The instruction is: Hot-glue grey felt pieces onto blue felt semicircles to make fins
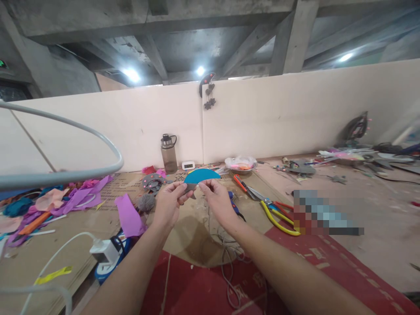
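Observation:
A blue, flat, arc-shaped piece [201, 175] is held up in front of me, with a grey edge showing under it near my fingers. My left hand [170, 199] pinches its lower left side between thumb and fingers. On the other side my right hand [215, 199] is closed at its lower right edge; whether the fingertips also pinch something small is hidden. Below the hands, a thin grey yarn [226, 258] trails down in loops over the cardboard. A ball of grey yarn [146, 203] lies left of my left wrist.
Scissors with orange handles [241, 183] and yellow-handled pliers [278, 221] lie on the right. A bottle [169, 155], a small white clock [188, 165] and a bowl [241, 169] stand by the wall. Purple scraps [129, 214] and a power strip [110, 264] are left.

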`<state>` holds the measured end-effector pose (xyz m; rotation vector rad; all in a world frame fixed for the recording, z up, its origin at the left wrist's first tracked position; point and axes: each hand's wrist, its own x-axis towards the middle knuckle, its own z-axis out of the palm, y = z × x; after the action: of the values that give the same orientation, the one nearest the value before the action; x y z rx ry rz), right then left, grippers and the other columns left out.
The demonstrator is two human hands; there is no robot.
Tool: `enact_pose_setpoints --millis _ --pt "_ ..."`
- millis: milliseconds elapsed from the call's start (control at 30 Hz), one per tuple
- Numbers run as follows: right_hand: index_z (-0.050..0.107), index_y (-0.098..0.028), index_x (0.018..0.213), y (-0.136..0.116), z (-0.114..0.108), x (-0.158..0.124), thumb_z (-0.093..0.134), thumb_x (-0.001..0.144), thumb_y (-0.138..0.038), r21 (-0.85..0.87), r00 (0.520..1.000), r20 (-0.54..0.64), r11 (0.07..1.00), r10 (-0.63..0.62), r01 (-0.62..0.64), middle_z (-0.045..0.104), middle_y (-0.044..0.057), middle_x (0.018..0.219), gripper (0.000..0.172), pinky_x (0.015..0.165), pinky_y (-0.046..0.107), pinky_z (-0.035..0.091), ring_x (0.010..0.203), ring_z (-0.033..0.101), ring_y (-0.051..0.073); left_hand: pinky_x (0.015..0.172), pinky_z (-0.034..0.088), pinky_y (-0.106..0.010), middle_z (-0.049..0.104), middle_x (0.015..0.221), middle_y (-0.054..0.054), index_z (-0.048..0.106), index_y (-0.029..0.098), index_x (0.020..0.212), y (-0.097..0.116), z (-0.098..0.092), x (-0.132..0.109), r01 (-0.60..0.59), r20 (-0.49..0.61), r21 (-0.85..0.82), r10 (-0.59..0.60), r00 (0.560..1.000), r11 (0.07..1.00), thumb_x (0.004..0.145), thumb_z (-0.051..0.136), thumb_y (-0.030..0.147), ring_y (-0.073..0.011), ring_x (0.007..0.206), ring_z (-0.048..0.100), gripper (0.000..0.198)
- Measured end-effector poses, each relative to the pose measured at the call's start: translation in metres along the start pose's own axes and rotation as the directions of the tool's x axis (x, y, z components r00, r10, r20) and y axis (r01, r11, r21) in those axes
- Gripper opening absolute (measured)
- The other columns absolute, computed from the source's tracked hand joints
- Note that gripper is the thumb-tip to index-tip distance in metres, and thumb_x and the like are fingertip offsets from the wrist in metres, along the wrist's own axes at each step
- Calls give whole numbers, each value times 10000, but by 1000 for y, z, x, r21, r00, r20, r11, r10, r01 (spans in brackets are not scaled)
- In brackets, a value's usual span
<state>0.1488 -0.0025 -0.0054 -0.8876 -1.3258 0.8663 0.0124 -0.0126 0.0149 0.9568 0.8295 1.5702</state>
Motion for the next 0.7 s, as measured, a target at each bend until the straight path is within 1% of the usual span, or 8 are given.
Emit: enact_pose_setpoints --millis 67,167,400,567,700 --pt "604 -181 765 0 0 0 534 782 -405 -14 1000 3 1000 13 -13 626 12 732 235 586 272 377 612 504 138 686 562 -231 675 756 -48 629 107 708 1 1 -1 22 13 -6 -22 1000 1000 651 731 171 -156 748 678 133" --pt "602 -180 752 -1 0 1 541 779 -396 -32 1000 5 999 1 -1 630 18 729 226 582 271 378 626 515 146 662 561 -221 686 759 -59 617 110 701 2 1 -2 45 18 -14 -44 999 999 667 707 155 -174 759 688 107" --pt "579 -188 743 -3 -3 0 535 786 -382 2 1000 24 1000 -16 16 620 9 719 204 577 265 374 627 514 140 619 564 -206 698 759 -61 614 113 722 2 1 -2 118 16 -53 -118 993 992 694 628 100 -173 730 694 33" --pt "573 -184 711 -9 -4 -2 532 787 -368 18 999 46 1000 -23 23 600 0 698 203 576 258 368 600 487 123 606 565 -198 706 768 -71 610 109 728 3 2 -3 166 35 -77 -163 986 983 703 590 83 -173 737 694 42" --pt "565 -191 709 -11 -5 -3 539 784 -367 49 998 58 999 6 -9 584 -11 674 193 559 251 363 582 473 118 593 564 -192 706 764 -75 615 106 745 3 3 -4 208 57 -103 -202 978 973 711 572 84 -166 733 692 59"
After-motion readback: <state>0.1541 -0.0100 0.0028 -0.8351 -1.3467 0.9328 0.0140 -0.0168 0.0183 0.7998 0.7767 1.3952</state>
